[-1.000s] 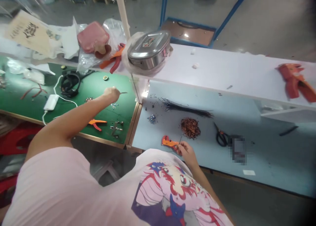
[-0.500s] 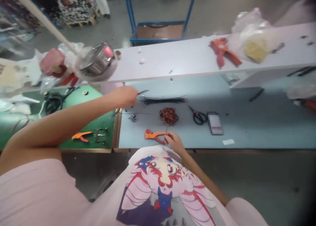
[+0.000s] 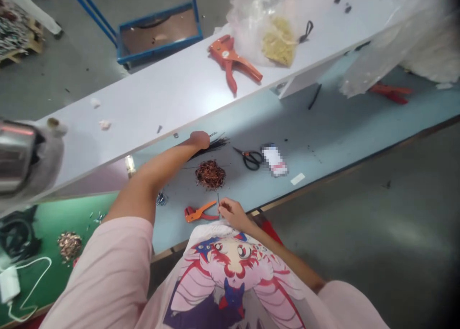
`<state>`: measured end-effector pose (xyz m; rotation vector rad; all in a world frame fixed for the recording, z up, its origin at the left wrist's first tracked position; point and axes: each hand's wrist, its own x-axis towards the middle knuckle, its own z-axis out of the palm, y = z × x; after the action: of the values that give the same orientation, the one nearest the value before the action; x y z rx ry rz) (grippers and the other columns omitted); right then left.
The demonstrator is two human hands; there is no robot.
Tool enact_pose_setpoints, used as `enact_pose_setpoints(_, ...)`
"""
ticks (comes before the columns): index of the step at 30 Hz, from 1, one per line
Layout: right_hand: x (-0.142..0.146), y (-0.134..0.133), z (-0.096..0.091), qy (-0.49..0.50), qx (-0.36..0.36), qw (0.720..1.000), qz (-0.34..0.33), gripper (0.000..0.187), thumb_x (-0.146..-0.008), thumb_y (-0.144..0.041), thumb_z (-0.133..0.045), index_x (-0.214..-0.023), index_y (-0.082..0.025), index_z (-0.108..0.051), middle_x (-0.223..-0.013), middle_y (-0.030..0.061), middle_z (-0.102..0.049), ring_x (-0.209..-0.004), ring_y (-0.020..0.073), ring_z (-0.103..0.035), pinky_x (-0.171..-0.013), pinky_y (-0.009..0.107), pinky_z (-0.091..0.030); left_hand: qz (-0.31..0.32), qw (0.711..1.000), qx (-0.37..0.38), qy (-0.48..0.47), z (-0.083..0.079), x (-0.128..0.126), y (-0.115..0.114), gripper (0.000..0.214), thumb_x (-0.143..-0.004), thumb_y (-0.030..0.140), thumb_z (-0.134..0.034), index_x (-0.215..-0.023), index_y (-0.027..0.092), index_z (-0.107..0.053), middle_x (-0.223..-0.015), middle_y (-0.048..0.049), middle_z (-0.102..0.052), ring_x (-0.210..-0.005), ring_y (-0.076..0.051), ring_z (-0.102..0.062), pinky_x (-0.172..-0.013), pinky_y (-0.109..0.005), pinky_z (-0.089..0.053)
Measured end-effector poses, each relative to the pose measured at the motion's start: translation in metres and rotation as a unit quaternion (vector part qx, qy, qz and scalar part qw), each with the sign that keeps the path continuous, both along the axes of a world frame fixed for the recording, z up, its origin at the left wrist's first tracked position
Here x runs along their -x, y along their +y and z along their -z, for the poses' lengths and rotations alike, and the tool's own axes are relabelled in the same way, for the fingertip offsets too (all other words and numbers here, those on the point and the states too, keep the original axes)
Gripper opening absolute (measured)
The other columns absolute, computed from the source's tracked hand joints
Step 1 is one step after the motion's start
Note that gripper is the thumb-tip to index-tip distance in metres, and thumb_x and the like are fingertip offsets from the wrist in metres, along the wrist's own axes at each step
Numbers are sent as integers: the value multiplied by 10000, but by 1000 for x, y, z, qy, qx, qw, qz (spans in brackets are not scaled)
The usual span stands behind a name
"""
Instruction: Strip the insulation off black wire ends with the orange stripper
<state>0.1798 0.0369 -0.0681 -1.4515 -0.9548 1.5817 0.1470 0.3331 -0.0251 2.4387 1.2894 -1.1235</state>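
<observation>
My left hand reaches far across the light blue bench and rests closed on a bundle of thin black wires. Whether it grips them is hard to tell. My right hand sits near the bench's front edge, pinching a short black wire that sticks upward. An orange wire stripper lies just left of it. A pile of reddish-brown wire scraps lies between my two hands.
Black scissors and a small blurred object lie right of the scraps. On the white shelf sit an orange tool and a plastic bag. A green mat with a white charger is at left.
The view swung right. My left hand travelled from the green mat over to the black wire bundle on the blue bench. My right hand stayed by the orange stripper.
</observation>
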Motion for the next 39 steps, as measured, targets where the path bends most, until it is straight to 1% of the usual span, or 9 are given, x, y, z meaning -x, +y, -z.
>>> enact_pose_setpoints(4,-11,17,8,15,24,999,15,99,-781,-252,-486,-712,-188,-516,-634,-26,-552,-578,120,-495,-578,242,-389,11,1000,13,-19,44,-27,16,398,-697,238,-623,-1080,139,-666,-1133,-173,-639,-1045,-309,-603,-872,-378,-493)
enact_pose_setpoints(7,-16,30,14,25,30,999,14,93,-788,-258,-493,-720,-196,-508,-654,-21,-567,-599,124,-510,-591,240,-406,0,999,7,-36,64,-24,21,409,-689,300,-652,-1057,122,-670,-1091,-184,-645,-1023,-334,-605,-864,-404,-487)
enact_pose_setpoints(12,-22,48,19,28,25,999,-3,88,-778,-268,-507,-721,-201,-504,-624,-32,-530,-580,122,-505,-577,237,-409,-38,996,-45,-71,76,39,8,416,-824,319,-500,-1175,109,-580,-1192,-209,-577,-1105,-343,-556,-885,-433,-460)
enact_pose_setpoints(16,-26,55,24,42,31,998,-18,96,-776,-283,-511,-732,-197,-510,-629,-33,-527,-579,119,-508,-579,238,-409,-86,993,-53,-54,87,102,-27,304,-806,276,-531,-1060,132,-611,-1059,-176,-616,-982,-311,-607,-797,-386,-485)
enact_pose_setpoints(20,-26,59,27,56,37,997,-30,118,-775,-302,-493,-721,-197,-485,-631,-31,-526,-565,119,-511,-578,248,-416,-117,989,-75,-55,102,133,-57,300,-834,225,-470,-1106,144,-565,-1131,-175,-559,-1000,-289,-591,-755,-351,-483)
enact_pose_setpoints(23,-25,60,29,58,43,997,-40,115,-766,-304,-488,-723,-198,-484,-638,-25,-537,-566,124,-519,-577,254,-424,-129,986,-85,-67,111,137,-64,299,-857,218,-426,-1123,149,-544,-1149,-169,-542,-1044,-281,-567,-767,-341,-476)
enact_pose_setpoints(27,-25,65,35,51,47,996,-50,114,-762,-307,-492,-717,-202,-493,-654,-9,-586,-573,130,-531,-579,258,-437,-151,980,-101,-76,118,134,-54,294,-880,198,-370,-1116,156,-540,-1131,-165,-557,-1052,-277,-560,-792,-348,-469)
enact_pose_setpoints(32,-37,87,45,32,46,998,-41,111,-751,-304,-517,-714,-200,-506,-683,16,-626,-634,146,-570,-599,261,-453,-181,972,-127,-77,117,126,-39,338,-898,189,-307,-1159,132,-514,-1174,-198,-544,-1059,-298,-558,-781,-366,-470)
enact_pose_setpoints(39,-47,100,44,26,39,999,-22,132,-768,-328,-494,-738,-199,-498,-704,22,-638,-634,147,-599,-606,266,-471,-169,976,-105,-93,119,102,-46,302,-907,234,-351,-1150,159,-513,-1132,-150,-595,-1049,-267,-586,-803,-325,-458)
